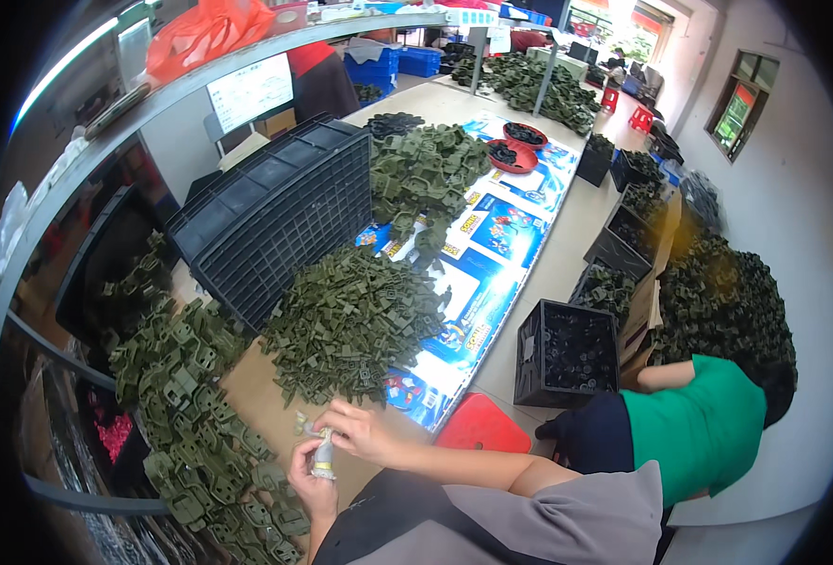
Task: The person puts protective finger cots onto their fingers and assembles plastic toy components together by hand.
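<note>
Close to my body at the table's near end, my left hand (311,480) is closed around a small whitish object with a yellow band (323,455), whose exact kind I cannot make out. From the right, my right hand (358,429) meets it, fingers bent and pinching at its upper end. A small pale greenish piece (301,422) sticks out by the fingertips. Just beyond my hands rises a heap of small olive-green plastic parts (360,315). Larger olive-green moulded parts (195,414) are piled along the left side of the table.
A black crate (275,217) stands tilted behind the heap. Farther back lie more green parts (426,169) and two red bowls (513,158). A red stool (484,424) and a black crate of dark parts (567,353) flank the table's right edge. A person in green (689,424) bends nearby.
</note>
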Tool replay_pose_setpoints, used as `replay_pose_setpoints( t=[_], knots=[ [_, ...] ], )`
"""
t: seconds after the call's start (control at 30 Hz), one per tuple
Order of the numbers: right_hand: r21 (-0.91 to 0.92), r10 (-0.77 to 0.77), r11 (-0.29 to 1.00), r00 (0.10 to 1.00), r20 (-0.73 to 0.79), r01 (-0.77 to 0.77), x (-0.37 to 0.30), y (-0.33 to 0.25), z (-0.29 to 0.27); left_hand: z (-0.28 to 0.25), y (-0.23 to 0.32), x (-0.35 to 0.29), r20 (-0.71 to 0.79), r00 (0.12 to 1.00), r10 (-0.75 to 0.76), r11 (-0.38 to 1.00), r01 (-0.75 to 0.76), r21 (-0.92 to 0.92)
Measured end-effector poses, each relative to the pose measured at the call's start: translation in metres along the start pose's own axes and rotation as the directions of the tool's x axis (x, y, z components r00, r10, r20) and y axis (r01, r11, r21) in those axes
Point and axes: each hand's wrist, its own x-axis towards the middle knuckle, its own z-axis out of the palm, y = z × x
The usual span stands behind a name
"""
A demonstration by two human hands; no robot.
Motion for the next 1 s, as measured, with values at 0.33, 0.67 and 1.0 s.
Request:
replay_pose_setpoints(
  t=[0.33,0.67,1.0],
  knots=[
    [0.56,0.219,0.782,0.962,0.162,-0.272,-0.005,0.016,0.022,0.001,0.001,-0.006,0.016,0.997,0.079,0.961,-0.081,0.265],
    [-0.253,-0.201,0.929,0.943,0.265,0.269,0.011,0.017,0.009,0.001,0.018,-0.002,0.07,0.962,0.264,0.812,-0.261,0.522],
    [0.706,0.373,-0.547,0.623,0.687,-0.451,-0.004,0.002,0.038,0.002,0.016,-0.002,0.092,0.967,0.239,0.869,-0.255,0.424]
  ],
)
